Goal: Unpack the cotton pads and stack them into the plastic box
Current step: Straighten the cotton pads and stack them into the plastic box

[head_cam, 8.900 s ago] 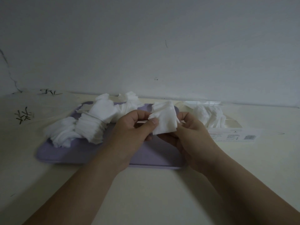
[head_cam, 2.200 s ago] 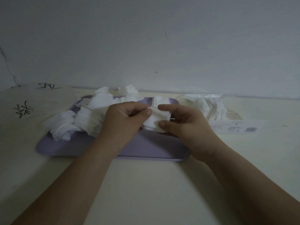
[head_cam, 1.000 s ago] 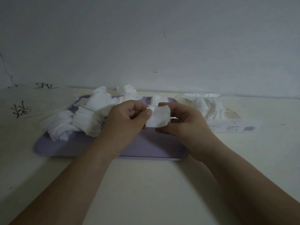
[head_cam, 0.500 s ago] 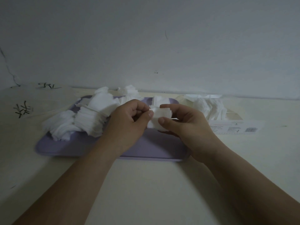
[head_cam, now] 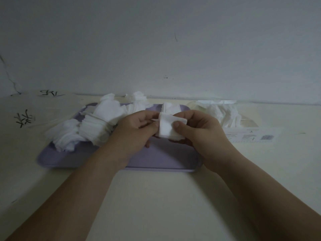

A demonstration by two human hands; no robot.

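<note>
Cotton pad [head_cam: 167, 126] in grip of left hand [head_cam: 132, 135] and right hand [head_cam: 204, 134]; barcode label [head_cam: 251, 136] illegible.

Lavender tray [head_cam: 165, 159] – flat on table [head_cam: 156, 202], long side toward camera, rounded corners, low rim. Cream tabletop, matte, running back to wall [head_cam: 156, 40]. Pale grey wall, dim light. Black scribbles [head_cam: 24, 118] on tabletop at far left, well clear of tray – second scribble [head_cam: 51, 92] farther back, near wall. Thin dark crack [head_cam: 10, 79] down wall at left edge. Short dark scratch [head_cam: 176, 37] high on wall, small speck [head_cam: 165, 77] lower, above tray's far edge.
</note>
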